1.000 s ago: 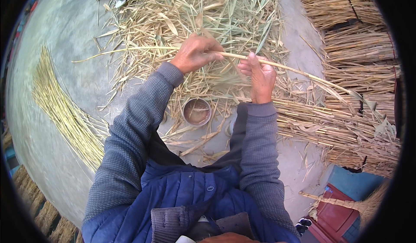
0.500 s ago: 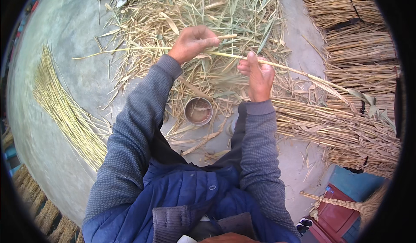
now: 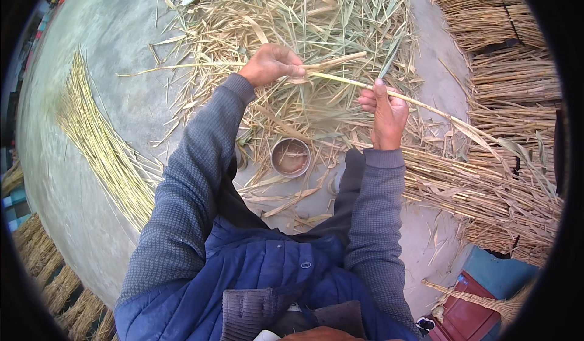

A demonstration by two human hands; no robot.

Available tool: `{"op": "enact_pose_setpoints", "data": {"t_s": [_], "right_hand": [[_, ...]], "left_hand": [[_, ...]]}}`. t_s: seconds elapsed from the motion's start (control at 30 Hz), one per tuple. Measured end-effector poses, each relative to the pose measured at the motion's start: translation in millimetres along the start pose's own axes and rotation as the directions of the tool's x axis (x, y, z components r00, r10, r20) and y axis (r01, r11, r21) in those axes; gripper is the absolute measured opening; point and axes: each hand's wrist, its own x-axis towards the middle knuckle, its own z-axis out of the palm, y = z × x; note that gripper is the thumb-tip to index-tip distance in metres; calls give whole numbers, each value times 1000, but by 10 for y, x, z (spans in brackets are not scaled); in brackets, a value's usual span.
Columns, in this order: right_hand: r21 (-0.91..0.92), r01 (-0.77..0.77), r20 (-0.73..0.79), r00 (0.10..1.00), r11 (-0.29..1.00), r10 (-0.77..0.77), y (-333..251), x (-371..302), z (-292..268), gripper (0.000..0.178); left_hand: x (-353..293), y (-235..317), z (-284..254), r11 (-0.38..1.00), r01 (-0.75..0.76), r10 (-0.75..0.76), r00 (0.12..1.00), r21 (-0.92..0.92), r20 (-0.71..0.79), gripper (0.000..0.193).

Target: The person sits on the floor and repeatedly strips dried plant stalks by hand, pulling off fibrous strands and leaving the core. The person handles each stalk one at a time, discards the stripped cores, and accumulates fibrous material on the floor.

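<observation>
Head view: the largest item recorded is the grey floor (image 3: 125,46), extending beneath and around both hands. On it, beyond and below the hands, lies a broad pile of loose dry leaves (image 3: 359,21), mixed straw-coloured and green. Well to the right of the right hand, stacked bundles (image 3: 511,79) of reed-like stems stand in a row, with dark ties visible. The person wears a blue quilted vest (image 3: 261,262), nearer the body than either hand. A heap of cut stems (image 3: 462,177) lies to the right of the right hand and nearer the body. Well to the left of the left hand, a fanned bundle of thin yellow-green stems (image 3: 109,146) rests on the floor.

The long stalk (image 3: 340,79) spans both hands, running out to the left of the left hand and past the right hand to leafy ends. The right hand (image 3: 388,113) grips it between thumb and forefinger, remaining fingers curled. The left hand (image 3: 271,66) is closed, pinching a pale strip (image 3: 347,59) that projects rightward above the stalk; whether it also clasps the stalk cannot be told. A round container (image 3: 309,157) stands between the forearms, nearer the body than the hands.
</observation>
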Motion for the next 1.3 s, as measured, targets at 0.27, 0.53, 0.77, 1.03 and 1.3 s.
{"op": "enact_pose_setpoints", "data": {"t_s": [0.27, 0.53, 0.77, 1.03, 1.3], "right_hand": [[-4, -55, -8, 998, 998, 55, -14, 22, -168, 38], [182, -110, 202, 977, 977, 72, 134, -64, 210, 35], [233, -148, 18, 989, 961, 148, 14, 0, -78, 34], [242, -113, 52, 993, 964, 103, 64, -53, -33, 41], [268, -150, 170, 980, 952, 106, 137, -169, 191, 43]], "left_hand": [[28, -91, -506, 994, -65, 95, 916, 91, -389, 19], [-31, 271, 399, 486, -528, 570, 796, 697, 205, 29], [-90, 182, -154, 512, -232, 264, 959, 827, 105, 19], [-177, 270, -158, 708, -132, 58, 990, 694, 130, 28], [-24, 247, 601, 904, -265, 251, 964, 334, 86, 32]]}}
